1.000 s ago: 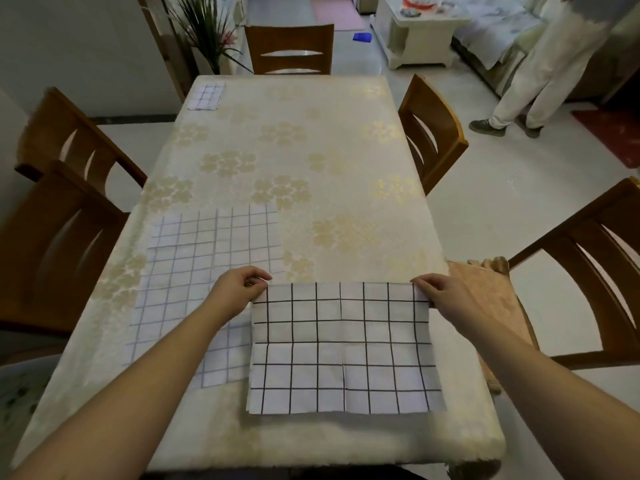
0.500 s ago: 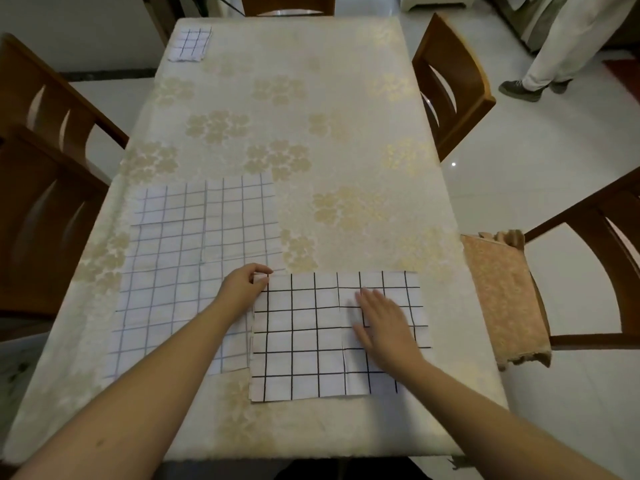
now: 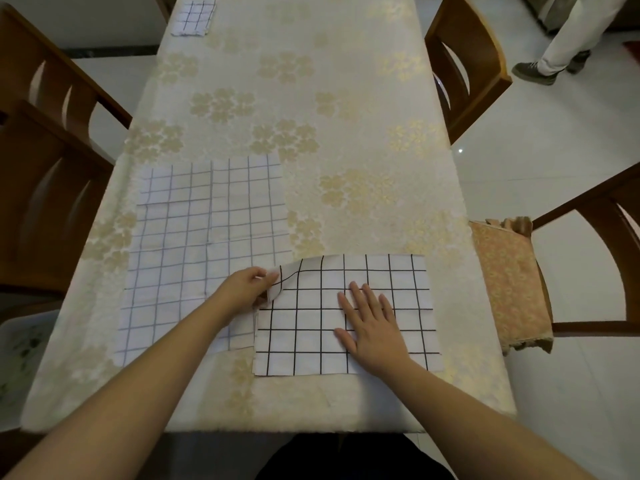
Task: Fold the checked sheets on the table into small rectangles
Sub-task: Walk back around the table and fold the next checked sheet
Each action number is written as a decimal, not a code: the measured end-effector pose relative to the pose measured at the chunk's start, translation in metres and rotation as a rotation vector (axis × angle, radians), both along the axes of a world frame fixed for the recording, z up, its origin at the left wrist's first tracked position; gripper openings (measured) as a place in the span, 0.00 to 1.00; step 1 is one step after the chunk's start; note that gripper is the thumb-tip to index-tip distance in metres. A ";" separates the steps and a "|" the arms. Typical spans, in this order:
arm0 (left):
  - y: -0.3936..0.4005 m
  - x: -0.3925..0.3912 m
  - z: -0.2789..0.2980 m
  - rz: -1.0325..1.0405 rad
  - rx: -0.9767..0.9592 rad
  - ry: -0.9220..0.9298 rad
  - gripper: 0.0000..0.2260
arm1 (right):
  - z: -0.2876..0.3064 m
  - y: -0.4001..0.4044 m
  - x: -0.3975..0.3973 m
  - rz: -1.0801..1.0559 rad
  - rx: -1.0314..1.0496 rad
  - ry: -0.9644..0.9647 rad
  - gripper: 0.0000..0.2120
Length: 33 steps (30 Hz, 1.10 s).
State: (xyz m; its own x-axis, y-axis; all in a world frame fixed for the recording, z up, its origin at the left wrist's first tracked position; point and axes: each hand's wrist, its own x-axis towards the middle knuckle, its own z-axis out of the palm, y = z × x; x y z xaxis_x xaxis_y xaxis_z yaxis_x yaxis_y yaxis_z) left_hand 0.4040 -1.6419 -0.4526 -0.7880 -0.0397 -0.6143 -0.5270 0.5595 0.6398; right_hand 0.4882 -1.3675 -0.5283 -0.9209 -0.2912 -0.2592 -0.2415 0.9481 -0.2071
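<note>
A white sheet with bold black checks (image 3: 311, 323) lies folded near the table's front edge. My left hand (image 3: 246, 285) pinches its far left corner and lifts it off the table. My right hand (image 3: 372, 323) lies flat, fingers spread, on the sheet's middle. To the left, a larger sheet with thin blue checks (image 3: 194, 237) lies spread out, its near right corner tucked under the black-checked sheet. A small folded checked rectangle (image 3: 193, 17) sits at the table's far left corner.
The table (image 3: 346, 140) wears a cream cloth with gold flowers. Wooden chairs stand at the left (image 3: 45, 188), far right (image 3: 464, 64) and near right, the last with an orange cushion (image 3: 509, 282). A person's legs (image 3: 568, 39) stand at the top right.
My right hand left the sheet's far right corner and went flat on its middle. My left hand has raised the far left corner. The view tilted down.
</note>
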 end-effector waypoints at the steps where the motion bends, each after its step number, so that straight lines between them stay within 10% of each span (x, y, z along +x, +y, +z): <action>1: -0.004 0.006 0.000 -0.068 -0.019 0.008 0.13 | 0.000 0.000 0.000 0.000 0.004 -0.001 0.32; 8: 0.001 0.018 -0.005 -0.283 -0.326 0.132 0.12 | 0.001 0.000 0.000 0.002 -0.011 -0.021 0.31; 33: 0.102 0.014 0.077 -0.134 0.014 0.306 0.09 | 0.032 0.047 0.009 -0.211 -0.472 -0.136 0.24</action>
